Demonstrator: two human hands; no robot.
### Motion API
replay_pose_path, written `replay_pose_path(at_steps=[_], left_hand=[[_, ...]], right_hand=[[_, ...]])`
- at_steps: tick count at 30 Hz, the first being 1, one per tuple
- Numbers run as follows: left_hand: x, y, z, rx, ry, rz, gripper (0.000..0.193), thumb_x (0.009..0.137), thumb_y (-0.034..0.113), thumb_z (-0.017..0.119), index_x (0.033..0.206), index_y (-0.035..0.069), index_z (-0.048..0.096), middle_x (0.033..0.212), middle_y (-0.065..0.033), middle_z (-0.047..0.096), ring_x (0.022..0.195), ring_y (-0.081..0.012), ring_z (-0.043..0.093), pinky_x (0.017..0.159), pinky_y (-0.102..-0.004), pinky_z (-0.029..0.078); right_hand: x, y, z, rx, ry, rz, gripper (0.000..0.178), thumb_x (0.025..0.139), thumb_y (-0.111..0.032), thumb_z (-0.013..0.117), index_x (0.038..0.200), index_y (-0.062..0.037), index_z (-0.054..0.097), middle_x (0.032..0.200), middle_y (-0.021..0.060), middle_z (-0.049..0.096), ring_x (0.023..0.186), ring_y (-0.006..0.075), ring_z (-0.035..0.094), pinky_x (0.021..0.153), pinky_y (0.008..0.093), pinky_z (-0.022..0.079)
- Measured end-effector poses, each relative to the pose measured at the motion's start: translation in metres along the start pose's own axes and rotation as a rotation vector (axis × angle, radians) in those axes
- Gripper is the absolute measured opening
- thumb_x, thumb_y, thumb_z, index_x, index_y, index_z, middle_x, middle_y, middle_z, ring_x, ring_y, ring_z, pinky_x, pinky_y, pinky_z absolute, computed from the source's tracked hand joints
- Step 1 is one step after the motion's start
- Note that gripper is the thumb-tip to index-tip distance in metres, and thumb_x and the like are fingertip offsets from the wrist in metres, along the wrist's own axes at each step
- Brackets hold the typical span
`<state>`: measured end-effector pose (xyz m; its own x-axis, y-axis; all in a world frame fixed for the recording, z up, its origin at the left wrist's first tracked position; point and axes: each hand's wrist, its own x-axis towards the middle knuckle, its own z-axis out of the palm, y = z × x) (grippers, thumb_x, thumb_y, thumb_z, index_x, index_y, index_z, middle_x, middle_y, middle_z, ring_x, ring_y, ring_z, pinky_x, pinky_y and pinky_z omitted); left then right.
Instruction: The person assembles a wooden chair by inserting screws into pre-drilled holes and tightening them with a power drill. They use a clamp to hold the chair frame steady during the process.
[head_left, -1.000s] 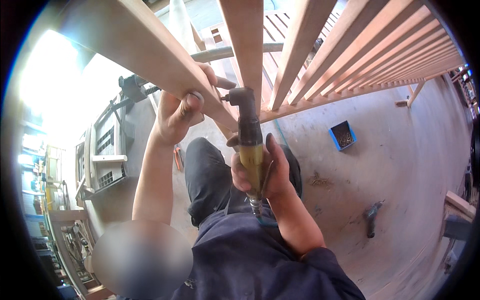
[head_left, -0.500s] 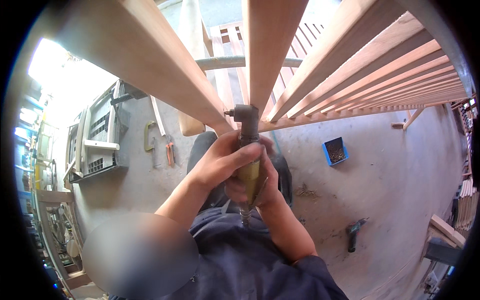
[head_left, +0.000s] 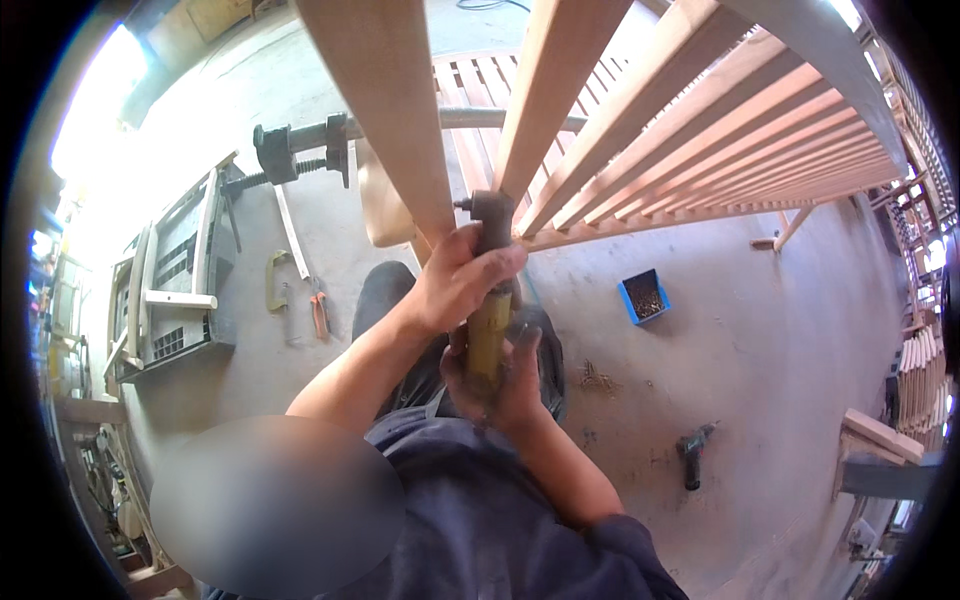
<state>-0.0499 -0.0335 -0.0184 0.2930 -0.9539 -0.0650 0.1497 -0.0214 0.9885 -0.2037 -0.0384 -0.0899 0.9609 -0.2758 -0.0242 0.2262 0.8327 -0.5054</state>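
Note:
Both of my hands are closed round a yellow right-angle power screwdriver (head_left: pixel 487 335) with a dark angled head. My left hand (head_left: pixel 455 285) wraps its upper part just below the head. Lower down, my right hand (head_left: pixel 505 380) grips the yellow body. The short bit points left, at the wooden upright (head_left: pixel 395 120) of a slatted wooden frame; whether it touches the wood I cannot tell. The head sits between that upright and the neighbouring slat (head_left: pixel 550 95). Parts of my fingers are hidden behind the tool.
A bar clamp (head_left: pixel 300 150) crosses behind the slats. On the floor lie pliers with orange handles (head_left: pixel 319 312), a C-clamp (head_left: pixel 275 282), a blue box of screws (head_left: pixel 645 297), loose screws (head_left: pixel 598 376) and a cordless drill (head_left: pixel 692 458). A dark crate (head_left: pixel 185 290) stands at left.
My view has shifted, bringing more of the bar clamp into sight at left. My right hand has slid lower on the tool, and the hands are now further apart.

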Motion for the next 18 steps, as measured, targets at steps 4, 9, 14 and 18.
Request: replay_pose_path(at_steps=[4, 9, 14, 18], left_hand=[[-0.001, -0.005, -0.004, -0.040, -0.010, 0.052, 0.027, 0.095, 0.029, 0.067, 0.094, 0.003, 0.059, 0.073, -0.0055, 0.063, 0.064, -0.0150, 0.065, 0.058, -0.0288, 0.052], [0.000, -0.004, 0.005, -0.152, 0.019, 0.099, 0.025, 0.094, 0.026, 0.068, 0.094, 0.003, 0.059, 0.073, -0.0054, 0.063, 0.063, -0.0143, 0.064, 0.059, -0.0276, 0.052], [-0.007, -0.018, 0.014, 0.119, 0.268, 0.237, 0.029, 0.091, 0.022, 0.071, 0.102, -0.001, 0.058, 0.084, -0.0058, 0.064, 0.077, -0.0116, 0.063, 0.068, -0.0258, 0.051], [-0.020, -0.012, 0.025, 0.286, 0.282, 0.259, 0.075, 0.082, 0.022, 0.078, 0.138, -0.008, 0.039, 0.121, -0.0126, 0.050, 0.112, -0.0188, 0.048, 0.095, -0.0327, 0.043]], right_hand=[[0.002, 0.015, 0.015, 0.082, 0.098, 0.068, 0.102, 0.078, -0.098, 0.019, 0.112, -0.0084, 0.053, 0.075, 0.0085, 0.056, 0.040, 0.0130, 0.044, 0.036, 0.0241, 0.034], [-0.004, -0.003, 0.018, 0.028, 0.198, 0.078, 0.110, 0.073, -0.101, 0.014, 0.109, -0.0061, 0.056, 0.075, 0.0081, 0.054, 0.041, 0.0145, 0.035, 0.036, 0.0281, 0.027], [-0.004, -0.014, 0.014, -0.115, 0.282, 0.122, 0.111, 0.073, -0.100, 0.009, 0.109, -0.0059, 0.057, 0.071, 0.0095, 0.055, 0.039, 0.0152, 0.044, 0.034, 0.0261, 0.032], [-0.010, -0.023, 0.008, -0.197, 0.343, 0.177, 0.115, 0.070, -0.102, 0.006, 0.108, -0.0054, 0.057, 0.068, 0.0085, 0.056, 0.040, 0.0164, 0.048, 0.035, 0.0262, 0.034]])
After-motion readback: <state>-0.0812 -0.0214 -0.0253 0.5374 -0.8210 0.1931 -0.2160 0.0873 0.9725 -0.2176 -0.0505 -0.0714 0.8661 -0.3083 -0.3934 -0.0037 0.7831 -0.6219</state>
